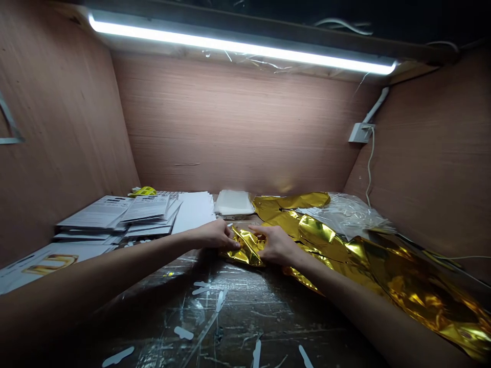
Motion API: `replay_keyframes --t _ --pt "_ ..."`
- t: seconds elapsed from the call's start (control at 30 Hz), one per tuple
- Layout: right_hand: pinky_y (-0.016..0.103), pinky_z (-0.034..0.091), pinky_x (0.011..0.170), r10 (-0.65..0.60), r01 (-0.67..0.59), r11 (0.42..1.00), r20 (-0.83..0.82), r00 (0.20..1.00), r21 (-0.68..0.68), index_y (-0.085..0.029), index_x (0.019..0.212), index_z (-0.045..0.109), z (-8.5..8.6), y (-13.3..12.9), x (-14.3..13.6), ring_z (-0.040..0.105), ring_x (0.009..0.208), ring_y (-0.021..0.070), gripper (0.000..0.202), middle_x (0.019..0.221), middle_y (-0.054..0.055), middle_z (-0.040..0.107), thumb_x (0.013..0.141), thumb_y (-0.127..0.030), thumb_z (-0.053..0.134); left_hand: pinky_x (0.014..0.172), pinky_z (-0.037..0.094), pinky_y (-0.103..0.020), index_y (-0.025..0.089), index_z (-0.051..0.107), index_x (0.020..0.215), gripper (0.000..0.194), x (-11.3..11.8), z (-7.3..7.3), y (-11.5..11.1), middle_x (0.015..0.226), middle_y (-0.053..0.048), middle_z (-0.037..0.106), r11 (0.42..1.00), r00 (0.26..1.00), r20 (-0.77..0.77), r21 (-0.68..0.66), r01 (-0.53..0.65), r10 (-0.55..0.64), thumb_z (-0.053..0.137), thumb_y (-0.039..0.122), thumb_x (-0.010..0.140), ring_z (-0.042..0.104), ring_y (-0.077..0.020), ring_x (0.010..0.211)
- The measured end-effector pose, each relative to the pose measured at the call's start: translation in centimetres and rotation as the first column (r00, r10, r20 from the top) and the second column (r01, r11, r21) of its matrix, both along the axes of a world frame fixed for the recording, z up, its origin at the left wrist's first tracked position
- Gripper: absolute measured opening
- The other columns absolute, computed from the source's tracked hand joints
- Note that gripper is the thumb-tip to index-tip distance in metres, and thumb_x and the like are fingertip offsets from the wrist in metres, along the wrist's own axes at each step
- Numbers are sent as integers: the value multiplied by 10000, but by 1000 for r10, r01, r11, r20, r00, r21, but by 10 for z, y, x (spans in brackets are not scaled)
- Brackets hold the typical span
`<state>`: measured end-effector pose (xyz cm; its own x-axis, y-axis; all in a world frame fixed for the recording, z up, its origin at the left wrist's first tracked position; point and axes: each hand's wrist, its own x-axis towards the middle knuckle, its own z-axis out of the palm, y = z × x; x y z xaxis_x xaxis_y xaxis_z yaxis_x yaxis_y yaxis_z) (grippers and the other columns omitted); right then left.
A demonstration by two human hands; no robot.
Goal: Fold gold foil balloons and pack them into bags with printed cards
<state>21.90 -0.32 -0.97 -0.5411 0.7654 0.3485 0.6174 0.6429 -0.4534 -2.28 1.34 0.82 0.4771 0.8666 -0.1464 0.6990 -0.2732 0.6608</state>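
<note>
Nearest, on the dark, scuffed desk (pixel 238 317) this side of both grips: white paper slips (pixel 184 333), seven counted, two of them overlapping; clear film scraps among them. Two bare forearms reach forward from the lower corners, angling inward, wrists low, hands facing each other. Well to the left of the left grip, a white card (pixel 51 266) carrying one outlined orange-gold figure, shaped like a bent band; other print on it not legible. Left grip (pixel 215 235): thumb and fingers together, clamped on the crumpled gold foil piece (pixel 247 250), which lies between the hands, low over the desk. Right grip (pixel 279 245): digits bent and spread at the foil's right side, touching; cannot tell whether they pinch. Right of the right grip, more gold foil (pixel 345 260) in overlapping sheets, too tangled to count, running near to far. Beyond the left grip, leftward: two heaps of printed cards (pixel 95 212), dark bars and small text lines, unreadable; then white sheets (pixel 194 209), one pile. Just beyond the grips, one stack of translucent sleeves (pixel 235 203); farther right, clear plastic bags (pixel 353 217), uncounted. Above and beyond, one lit tube (pixel 241 45).
</note>
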Motion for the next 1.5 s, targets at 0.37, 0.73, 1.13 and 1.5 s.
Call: replay_keyframes --t 0.37,0.73,1.13,1.5 --pt "355 550 911 65 -122 948 -195 979 -293 -240 1430 595 -5 17 6 677 1119 281 850 1318 77 686 604 -112 750 569 324 -257 200 751 759 275 22 -3 -3 622 -4 643 945 984 -164 302 122 -75 654 424 885 496 -142 552" --pt "254 457 634 -216 132 907 -172 961 -400 -115 1296 687 -10 25 -7 664 779 207 802 803 42 732 564 -354 912 573 372 -256 244 779 915 311 28 -11 -13 745 -42 730 862 962 -272 482 157 -23 636 520 899 635 -191 654" --pt "250 443 618 -256 226 949 -119 959 -219 -181 1111 785 2 1 -18 637 715 176 529 792 19 737 583 -156 774 827 516 -401 189 702 994 267 -21 2 -40 1061 -102 720 689 940 -292 719 94 175 774 387 831 624 -314 1051" --pt "279 431 706 -106 17 943 250 962 332 -155 935 724 -11 -26 -32 624 759 185 187 876 73 736 869 -67 573 1154 413 -536 181 638 1308 395 -32 6 -69 1397 -118 637 623 986 -163 773 119 15 492 415 1025 501 -297 1396"
